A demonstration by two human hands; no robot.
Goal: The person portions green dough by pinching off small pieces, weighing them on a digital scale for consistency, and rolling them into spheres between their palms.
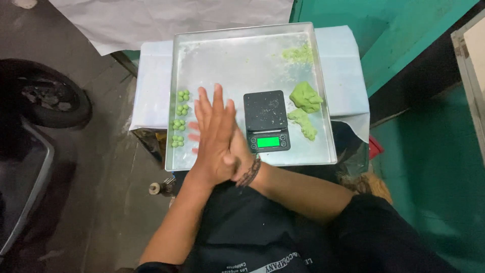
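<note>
Fingers (218,103) of both hands stretch out flat and straight, pressed palm to palm, pointing toward twelve o'clock over the tray. From above, the left hand (214,141) covers most of the right hand (241,164); only the right hand's heel, its wrist with a dark beaded bracelet (250,173), and a few fingertips showing at the left edge can be seen. Whether anything sits between the palms cannot be told.

The hands' long axis runs from six to twelve o'clock, tilted slightly left. They hover over the near-left part of the metal tray (232,55), which rests on a tabletop covered with pale cloth (151,86). At nine o'clock from the hands, small green dough balls (180,119) lie in clusters along the tray's left rim. Just at three o'clock stands a black scale (266,120) with a lit green display. Beyond it, near the right rim, lies a lump of green dough (304,97) with a smaller piece below. The tray's far half is bare metal, offering open room.
</note>
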